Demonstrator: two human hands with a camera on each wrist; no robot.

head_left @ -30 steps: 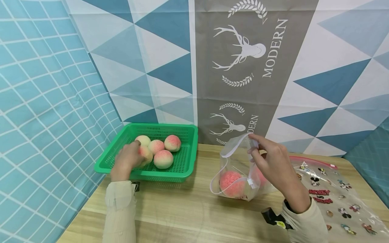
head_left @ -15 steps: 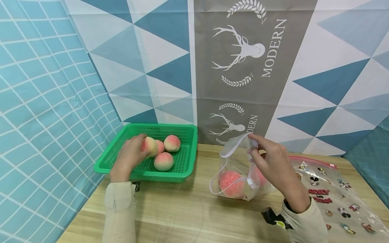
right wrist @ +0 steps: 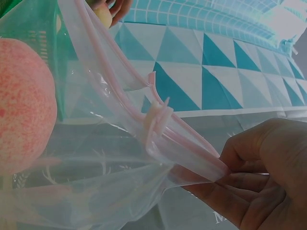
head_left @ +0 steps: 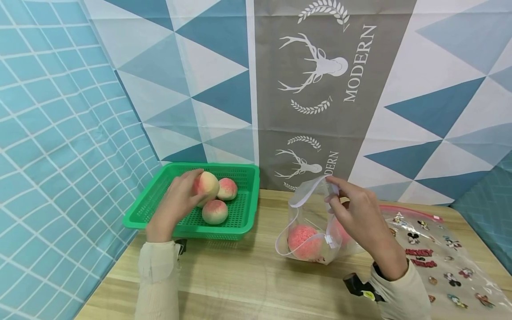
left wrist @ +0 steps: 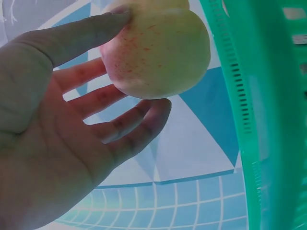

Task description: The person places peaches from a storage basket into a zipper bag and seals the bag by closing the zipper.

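My left hand (head_left: 176,198) holds a pale yellow and pink peach (head_left: 208,184) between thumb and fingers, raised over the green basket (head_left: 244,229). In the left wrist view this peach (left wrist: 158,57) sits at the fingertips, near the basket's wall. Two more peaches, a rear one (head_left: 227,189) and a front one (head_left: 214,212), lie in the basket; others could be hidden behind the held one. My right hand (head_left: 360,213) pinches the rim of a clear zip bag (head_left: 298,202), whose mouth gapes. Inside the bag is a pink peach (head_left: 302,238), with more pink behind its side.
A flat clear bag (head_left: 440,249) with cartoon prints and a red zip lies at the right of the wooden table (head_left: 240,275). Patterned cloth (head_left: 216,66) hangs behind, and blue checked cloth (head_left: 52,133) along the left.
My left hand has lifted a peach and moved it rightward and up, now over the other peaches. My right hand and the zip bag have stayed in place.
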